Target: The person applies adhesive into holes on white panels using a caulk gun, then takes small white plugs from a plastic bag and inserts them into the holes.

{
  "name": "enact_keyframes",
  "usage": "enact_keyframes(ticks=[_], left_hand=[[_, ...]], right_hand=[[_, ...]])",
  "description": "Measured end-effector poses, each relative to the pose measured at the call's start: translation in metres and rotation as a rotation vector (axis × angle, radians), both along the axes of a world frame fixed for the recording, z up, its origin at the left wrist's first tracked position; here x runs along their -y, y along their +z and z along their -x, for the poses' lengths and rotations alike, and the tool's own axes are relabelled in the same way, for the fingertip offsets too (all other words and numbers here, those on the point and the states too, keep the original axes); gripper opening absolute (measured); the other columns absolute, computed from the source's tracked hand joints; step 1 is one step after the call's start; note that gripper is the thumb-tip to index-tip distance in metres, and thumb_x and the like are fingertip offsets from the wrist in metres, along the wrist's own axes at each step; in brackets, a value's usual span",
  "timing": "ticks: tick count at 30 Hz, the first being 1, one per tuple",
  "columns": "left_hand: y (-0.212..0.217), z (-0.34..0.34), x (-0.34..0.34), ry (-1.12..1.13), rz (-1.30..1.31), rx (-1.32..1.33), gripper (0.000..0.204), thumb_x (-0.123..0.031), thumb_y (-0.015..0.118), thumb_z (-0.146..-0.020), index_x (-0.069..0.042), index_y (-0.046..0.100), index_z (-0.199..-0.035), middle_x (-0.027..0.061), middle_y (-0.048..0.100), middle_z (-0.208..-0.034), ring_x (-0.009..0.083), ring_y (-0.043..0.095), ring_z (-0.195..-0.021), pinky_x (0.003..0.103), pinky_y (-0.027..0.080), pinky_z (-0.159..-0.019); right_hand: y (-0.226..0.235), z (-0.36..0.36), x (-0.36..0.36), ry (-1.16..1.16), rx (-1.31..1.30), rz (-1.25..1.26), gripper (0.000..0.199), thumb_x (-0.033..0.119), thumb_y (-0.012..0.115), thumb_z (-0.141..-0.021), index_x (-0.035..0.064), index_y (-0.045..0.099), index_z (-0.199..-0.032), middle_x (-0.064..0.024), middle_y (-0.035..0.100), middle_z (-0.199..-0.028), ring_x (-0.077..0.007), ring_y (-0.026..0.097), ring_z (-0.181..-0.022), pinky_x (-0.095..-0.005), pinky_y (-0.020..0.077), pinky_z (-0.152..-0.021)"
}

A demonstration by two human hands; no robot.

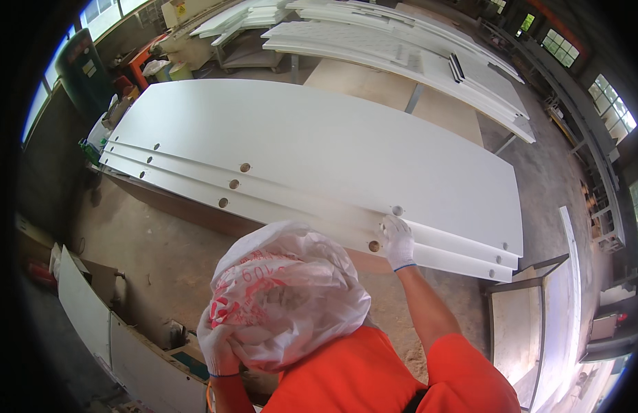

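My left hand [218, 347], in a white glove, grips the side of a bulky white plastic bag [291, 296] with red print, held against my front. The bag's opening and contents are hidden. My right hand [399, 242], also gloved in white, is at the near edge of stepped, stacked white panels [319, 144]. Its fingers are bent together over the middle layer, beside a round hole [374, 246]; what they hold, if anything, does not show. Round holes run along each panel's near edge. A pale haze blurs the panel surface just left of this hand.
Behind stand more stacked white panels [401, 55] on a metal-legged table. A dark green tank [85, 72] is at the far left. White boards [85, 296] lean at the lower left, and a framed rack [532, 316] stands at the right.
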State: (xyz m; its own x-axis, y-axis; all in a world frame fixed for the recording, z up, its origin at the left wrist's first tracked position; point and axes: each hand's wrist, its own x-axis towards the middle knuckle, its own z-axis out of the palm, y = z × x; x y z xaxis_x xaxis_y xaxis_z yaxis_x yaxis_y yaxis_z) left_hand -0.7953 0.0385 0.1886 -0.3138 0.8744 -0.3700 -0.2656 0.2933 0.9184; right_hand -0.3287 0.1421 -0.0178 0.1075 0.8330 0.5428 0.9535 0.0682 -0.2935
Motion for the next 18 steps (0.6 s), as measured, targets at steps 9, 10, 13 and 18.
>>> enact_keyframes(ticks=[9,10,13,18], left_hand=[[-0.002,-0.004,0.005,0.044,0.01,-0.001,0.045,-0.002,0.05,-0.074,0.005,0.067,-0.115,0.0091,0.072,-0.09,0.0115,0.046,-0.039,0.022,0.033,-0.035],[-0.003,-0.004,0.005,0.044,0.008,0.002,0.046,-0.002,0.05,-0.074,0.005,0.067,-0.115,0.0091,0.072,-0.09,0.0114,0.046,-0.04,0.022,0.033,-0.035],[-0.005,-0.004,0.004,0.029,-0.002,0.014,0.047,-0.002,0.05,-0.074,0.005,0.067,-0.116,0.0091,0.072,-0.09,0.0115,0.047,-0.04,0.022,0.033,-0.036],[-0.004,-0.007,0.003,0.014,0.004,0.026,0.049,-0.002,0.049,-0.074,0.006,0.067,-0.119,0.0106,0.072,-0.091,0.0126,0.049,-0.041,0.022,0.034,-0.036]], right_hand=[[0.01,-0.004,0.021,0.026,-0.039,0.027,0.033,0.021,0.078,-0.089,0.0089,0.074,-0.119,-0.0111,0.071,-0.132,-0.0365,0.065,-0.122,-0.0478,0.0521,-0.103],[0.011,-0.003,0.021,0.005,0.028,0.06,0.032,0.022,0.077,-0.09,0.009,0.074,-0.119,-0.0103,0.07,-0.133,-0.0359,0.063,-0.124,-0.0486,0.0509,-0.104],[0.013,-0.004,0.019,-0.043,0.162,0.125,0.032,0.025,0.073,-0.091,0.009,0.073,-0.119,-0.0088,0.068,-0.136,-0.0346,0.058,-0.131,-0.0514,0.0468,-0.107],[0.012,0.005,0.019,-0.032,0.209,0.19,0.038,0.026,0.07,-0.091,0.0061,0.07,-0.122,-0.0103,0.061,-0.143,-0.0353,0.051,-0.137,-0.0532,0.043,-0.111]])
